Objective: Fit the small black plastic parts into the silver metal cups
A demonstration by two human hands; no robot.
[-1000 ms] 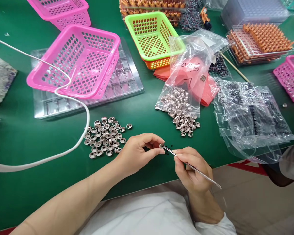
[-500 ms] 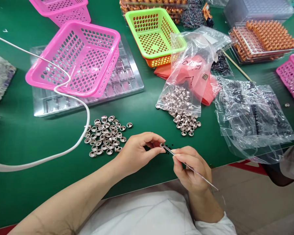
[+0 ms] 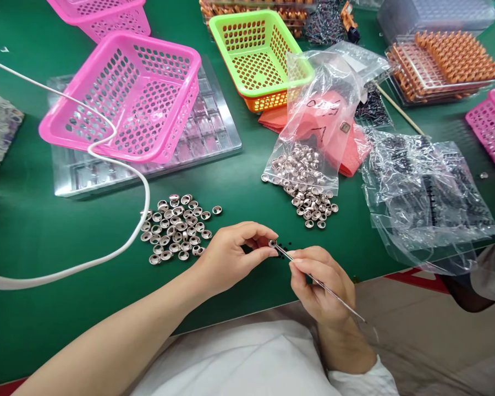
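Between thumb and fingertips, my left hand (image 3: 231, 254) pinches a small metal ring (image 3: 273, 243) near the table's front edge. My right hand (image 3: 324, 280) grips a thin metal tool (image 3: 328, 289) like a pen, and the tool's tip meets the ring. Several tiny black pieces (image 3: 284, 254) lie on the green table just behind and beside the tip. A loose pile of silvery rings (image 3: 175, 228) is left of my left hand. Another heap of rings (image 3: 309, 203) spills from a clear plastic bag (image 3: 325, 82) beyond my hands.
A pink basket (image 3: 159, 118) sits on a clear tray (image 3: 226, 135) at the back left, with a white cable (image 3: 124, 250) across it. Behind are a green basket (image 3: 264, 60) and stacked orange parts (image 3: 457, 60). Plastic bags with black parts (image 3: 429, 192) lie at right.
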